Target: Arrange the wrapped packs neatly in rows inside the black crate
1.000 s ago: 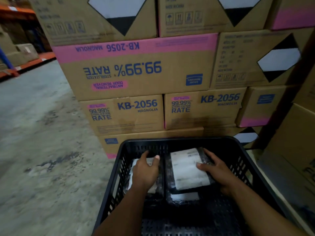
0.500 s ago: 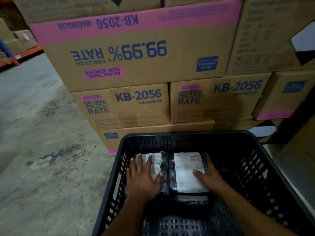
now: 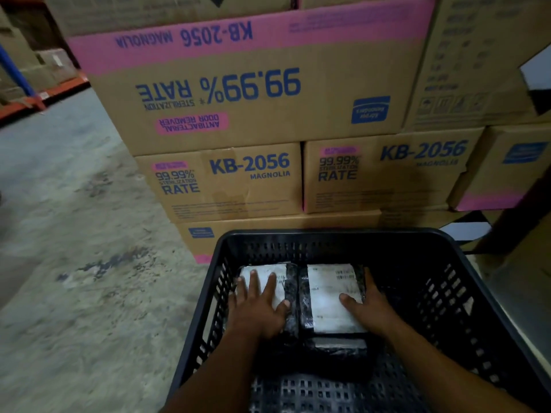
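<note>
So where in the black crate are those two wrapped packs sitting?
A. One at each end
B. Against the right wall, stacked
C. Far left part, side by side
C: the two wrapped packs lie side by side near the left wall of the black crate, a hand flat on each.

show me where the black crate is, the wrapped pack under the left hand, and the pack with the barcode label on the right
black crate [image 3: 334, 234]: head view, on its far rim.
left wrapped pack [image 3: 262, 271]: head view, white label above the fingers.
right wrapped pack [image 3: 323, 293]: head view, middle of its white label.
</note>
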Motion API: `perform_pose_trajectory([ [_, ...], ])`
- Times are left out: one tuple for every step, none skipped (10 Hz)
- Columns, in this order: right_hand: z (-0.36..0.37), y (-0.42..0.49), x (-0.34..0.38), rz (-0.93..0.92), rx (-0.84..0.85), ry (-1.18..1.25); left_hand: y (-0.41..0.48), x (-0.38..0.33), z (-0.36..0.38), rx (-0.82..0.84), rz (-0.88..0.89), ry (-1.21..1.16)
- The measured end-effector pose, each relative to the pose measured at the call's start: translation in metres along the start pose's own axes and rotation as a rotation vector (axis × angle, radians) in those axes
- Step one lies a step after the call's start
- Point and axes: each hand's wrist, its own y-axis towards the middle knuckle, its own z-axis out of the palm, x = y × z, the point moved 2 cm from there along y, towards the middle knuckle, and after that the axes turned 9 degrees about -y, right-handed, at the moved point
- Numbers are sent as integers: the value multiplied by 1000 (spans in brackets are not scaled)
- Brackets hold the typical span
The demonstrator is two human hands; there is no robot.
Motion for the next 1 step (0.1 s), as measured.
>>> perform_pose_trajectory([
  [-4, -15, 13, 16, -104, -333, -15, -10, -6, 46, 21, -90],
])
